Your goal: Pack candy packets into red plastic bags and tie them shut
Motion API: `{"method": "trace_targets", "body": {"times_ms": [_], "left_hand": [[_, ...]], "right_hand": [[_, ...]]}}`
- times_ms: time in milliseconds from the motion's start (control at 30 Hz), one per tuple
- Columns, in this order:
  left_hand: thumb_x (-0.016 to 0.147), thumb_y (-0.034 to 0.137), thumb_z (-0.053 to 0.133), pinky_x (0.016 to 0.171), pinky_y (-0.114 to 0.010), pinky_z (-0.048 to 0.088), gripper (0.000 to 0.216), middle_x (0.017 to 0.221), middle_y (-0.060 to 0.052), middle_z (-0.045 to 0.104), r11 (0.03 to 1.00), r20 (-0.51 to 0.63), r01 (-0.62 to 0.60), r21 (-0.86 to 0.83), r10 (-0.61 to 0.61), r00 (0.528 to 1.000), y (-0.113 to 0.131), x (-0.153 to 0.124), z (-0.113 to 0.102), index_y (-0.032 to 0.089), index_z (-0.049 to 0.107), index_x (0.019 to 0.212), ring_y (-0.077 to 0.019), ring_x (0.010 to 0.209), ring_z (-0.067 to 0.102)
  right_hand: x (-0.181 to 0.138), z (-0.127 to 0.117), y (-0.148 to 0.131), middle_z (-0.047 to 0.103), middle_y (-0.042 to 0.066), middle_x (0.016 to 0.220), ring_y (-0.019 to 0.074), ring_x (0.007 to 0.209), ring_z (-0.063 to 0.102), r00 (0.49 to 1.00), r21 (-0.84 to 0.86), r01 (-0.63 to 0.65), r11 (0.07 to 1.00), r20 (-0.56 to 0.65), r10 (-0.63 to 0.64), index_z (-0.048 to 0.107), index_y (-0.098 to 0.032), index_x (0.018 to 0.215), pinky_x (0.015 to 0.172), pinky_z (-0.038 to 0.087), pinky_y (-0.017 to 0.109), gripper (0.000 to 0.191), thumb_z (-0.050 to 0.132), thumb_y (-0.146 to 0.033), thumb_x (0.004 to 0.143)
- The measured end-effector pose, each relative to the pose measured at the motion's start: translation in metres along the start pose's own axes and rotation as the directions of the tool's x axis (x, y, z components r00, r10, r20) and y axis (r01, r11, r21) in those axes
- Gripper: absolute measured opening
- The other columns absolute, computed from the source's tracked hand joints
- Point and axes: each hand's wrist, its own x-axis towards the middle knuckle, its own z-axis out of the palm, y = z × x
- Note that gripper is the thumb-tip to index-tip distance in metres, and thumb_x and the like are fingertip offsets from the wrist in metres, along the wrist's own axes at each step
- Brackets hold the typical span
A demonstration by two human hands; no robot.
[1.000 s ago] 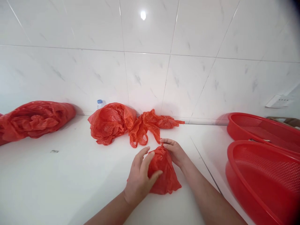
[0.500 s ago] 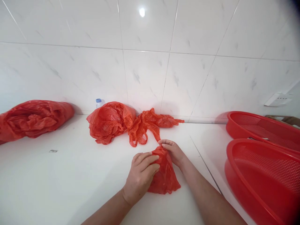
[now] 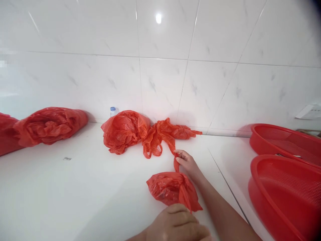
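A small crumpled red plastic bag (image 3: 167, 190) lies on the white counter (image 3: 87, 194) in front of me. My right hand (image 3: 187, 163) pinches one thin end of it, stretched up and away from the bundle. My left hand (image 3: 179, 223), low in the frame and near me, grips the other end with the fingers closed around it. The bag's body bulges between the two hands.
A heap of red plastic bags (image 3: 140, 132) lies by the tiled wall, with a small bottle (image 3: 113, 110) behind it. A bigger red bag bundle (image 3: 47, 125) sits at far left. Two red mesh baskets (image 3: 288, 182) stand on the right.
My left hand has pulled back toward me, drawing the bag's near end with it. The bag has gone from a cone under both hands to a bundle stretched between them.
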Motion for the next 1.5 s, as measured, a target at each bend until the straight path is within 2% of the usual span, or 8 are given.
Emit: {"method": "trace_targets", "body": {"times_ms": [233,367,533,767,1100,1267,1333,1500], "left_hand": [[0.071,0.060,0.061,0.098,-0.055,0.038,0.080,0.141,-0.022,0.037,0.906,0.214,0.347,0.242,-0.399,0.892,-0.022,-0.011,-0.021,0.017,0.035,0.134,-0.0361,0.130,0.033],[0.062,0.042,0.076,0.092,-0.056,0.043,0.088,0.147,-0.017,0.028,0.780,0.345,0.543,0.313,-0.626,0.700,-0.030,-0.021,-0.028,0.026,0.032,0.137,-0.0392,0.130,0.032],[0.076,0.007,0.054,0.082,-0.033,0.050,0.049,0.120,-0.005,0.059,0.815,0.426,0.524,0.248,-0.577,0.697,-0.028,-0.035,-0.050,0.029,0.050,0.119,-0.0202,0.099,0.059],[0.078,0.000,0.040,0.067,-0.023,0.047,0.037,0.093,-0.002,0.065,0.676,0.189,0.607,0.418,-0.718,0.670,-0.029,-0.069,-0.133,0.024,0.056,0.101,-0.0140,0.080,0.061],[0.086,0.033,0.042,0.056,-0.025,0.039,0.015,0.095,-0.002,0.062,-0.139,-0.373,0.584,0.800,-0.877,0.303,-0.052,-0.108,-0.242,0.025,0.052,0.094,-0.0207,0.084,0.059],[0.080,0.034,0.047,0.063,-0.035,0.046,0.033,0.113,-0.013,0.054,-0.280,-0.450,0.572,0.771,-0.875,0.179,-0.065,-0.134,-0.253,0.019,0.050,0.109,-0.0313,0.095,0.056],[0.073,0.039,0.056,0.075,-0.045,0.048,0.051,0.128,-0.017,0.045,-0.265,-0.459,0.568,0.779,-0.859,0.227,-0.065,-0.136,-0.248,0.019,0.047,0.119,-0.0378,0.107,0.050],[0.083,0.040,0.050,0.098,-0.052,0.036,0.041,0.137,-0.007,0.041,0.176,-0.261,0.520,0.836,-0.705,0.659,-0.064,-0.116,-0.211,0.028,0.047,0.122,-0.0340,0.122,0.042]], "right_hand": [[-0.005,0.000,-0.004,0.062,0.003,0.081,0.0174,0.076,0.057,0.992,-0.057,-0.023,0.998,0.123,0.030,0.066,-0.019,0.087,0.073,0.045,0.031,0.028,0.059,-0.044,0.077],[-0.017,0.015,-0.012,0.063,0.003,0.085,0.0168,0.077,0.057,0.948,-0.159,0.032,0.987,0.316,0.020,0.067,-0.017,0.072,0.073,0.044,0.030,0.021,0.062,-0.038,0.075],[-0.028,0.031,-0.020,0.060,0.002,0.082,0.0159,0.075,0.057,0.933,-0.251,0.076,0.965,0.358,0.019,0.067,-0.018,0.073,0.071,0.044,0.028,0.017,0.059,-0.033,0.077],[-0.024,0.026,-0.012,0.065,0.003,0.090,0.0214,0.087,0.059,0.981,-0.348,-0.066,0.935,0.146,0.124,0.064,-0.021,0.089,0.075,0.045,0.032,0.026,0.054,-0.042,0.077],[-0.024,0.034,-0.010,0.064,0.001,0.093,0.0193,0.087,0.058,0.974,-0.437,-0.087,0.895,0.153,0.170,0.061,-0.024,0.088,0.076,0.044,0.029,0.022,0.048,-0.041,0.080],[-0.023,0.033,-0.006,0.064,0.001,0.090,0.0191,0.085,0.058,0.976,-0.431,-0.060,0.900,0.162,0.143,0.060,-0.024,0.086,0.076,0.043,0.030,0.019,0.048,-0.037,0.081],[-0.022,0.035,-0.005,0.064,0.001,0.089,0.0190,0.085,0.058,0.979,-0.420,-0.044,0.906,0.165,0.124,0.060,-0.024,0.085,0.075,0.044,0.030,0.018,0.048,-0.036,0.080],[-0.019,0.042,-0.006,0.065,0.000,0.085,0.0191,0.078,0.059,0.989,-0.457,-0.020,0.889,0.122,0.085,0.062,-0.025,0.079,0.069,0.044,0.031,0.016,0.047,-0.032,0.080]]}}
